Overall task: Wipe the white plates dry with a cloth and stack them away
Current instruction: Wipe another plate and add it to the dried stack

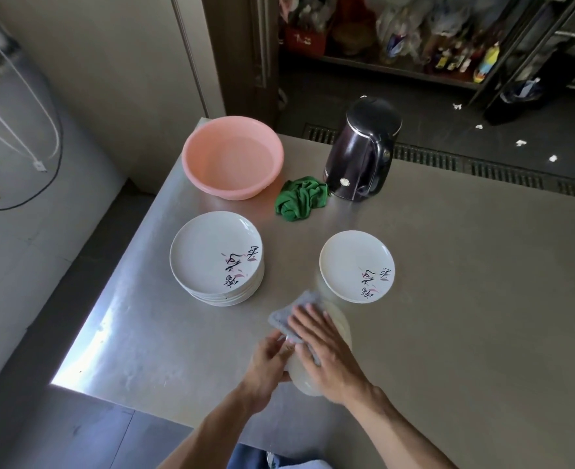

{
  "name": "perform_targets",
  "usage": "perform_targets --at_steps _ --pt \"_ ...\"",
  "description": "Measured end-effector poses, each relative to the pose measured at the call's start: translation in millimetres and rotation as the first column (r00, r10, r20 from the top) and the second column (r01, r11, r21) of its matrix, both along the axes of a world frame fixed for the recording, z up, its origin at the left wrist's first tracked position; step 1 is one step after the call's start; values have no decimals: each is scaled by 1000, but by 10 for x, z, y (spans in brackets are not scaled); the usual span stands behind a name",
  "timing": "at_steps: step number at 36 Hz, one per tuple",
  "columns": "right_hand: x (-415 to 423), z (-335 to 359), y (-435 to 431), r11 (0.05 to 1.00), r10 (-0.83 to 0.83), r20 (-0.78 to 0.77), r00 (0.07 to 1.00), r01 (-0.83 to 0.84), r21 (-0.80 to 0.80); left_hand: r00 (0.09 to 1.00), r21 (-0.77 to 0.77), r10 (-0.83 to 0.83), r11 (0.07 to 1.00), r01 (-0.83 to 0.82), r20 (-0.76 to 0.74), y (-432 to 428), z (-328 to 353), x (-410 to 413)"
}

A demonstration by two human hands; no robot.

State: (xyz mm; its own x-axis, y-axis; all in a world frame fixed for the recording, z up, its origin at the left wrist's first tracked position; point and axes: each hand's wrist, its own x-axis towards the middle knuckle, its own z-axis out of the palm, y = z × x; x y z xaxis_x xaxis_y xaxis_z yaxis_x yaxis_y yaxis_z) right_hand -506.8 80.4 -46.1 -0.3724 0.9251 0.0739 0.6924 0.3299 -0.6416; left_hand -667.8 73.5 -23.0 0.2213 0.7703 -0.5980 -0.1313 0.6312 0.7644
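Note:
A white plate (342,328) is held above the steel table's near part, mostly hidden by my hands. My left hand (269,363) grips its left rim. My right hand (326,353) lies flat, fingers straight, pressing a grey cloth (287,313) onto the plate. A stack of several white plates (216,257) with red and black writing stands to the left. A single white plate (355,265) with the same writing lies to the right, just beyond my hands.
A pink basin (232,157) stands at the table's far left corner. A crumpled green cloth (301,198) lies next to a black electric kettle (362,148). The steel table (465,299) has its left edge close to the plate stack.

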Motion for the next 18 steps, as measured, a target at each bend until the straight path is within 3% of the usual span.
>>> perform_targets --at_steps 2,3,5,7,10,14,16,18 --pt "24 -20 15 961 -267 -74 961 260 -91 998 -20 55 998 -55 20 -45 -24 -7" --pt "34 -23 19 898 -417 -104 903 392 -199 997 -35 76 997 -75 19 -69 -51 -17" --pt "36 -33 31 775 -576 -108 810 500 -387 994 -71 105 992 -104 6 -73 -88 -43" --pt "13 -3 29 776 -554 -117 825 460 -432 996 -92 92 992 -92 3 -37 -96 -87" --pt "-95 64 21 930 -306 -186 934 251 -268 999 -142 53 989 -51 11 43 -85 -109" --pt "-173 16 -50 991 -8 -118 993 -8 -132 1000 -130 -3 991 6 21 94 -85 -149" --pt "-139 -18 1 982 -131 -70 989 120 -146 999 -133 -19 991 24 39 102 -74 -180" --pt "-92 -8 69 892 -380 -33 924 357 -276 999 -142 -25 989 31 48 108 -59 -197"
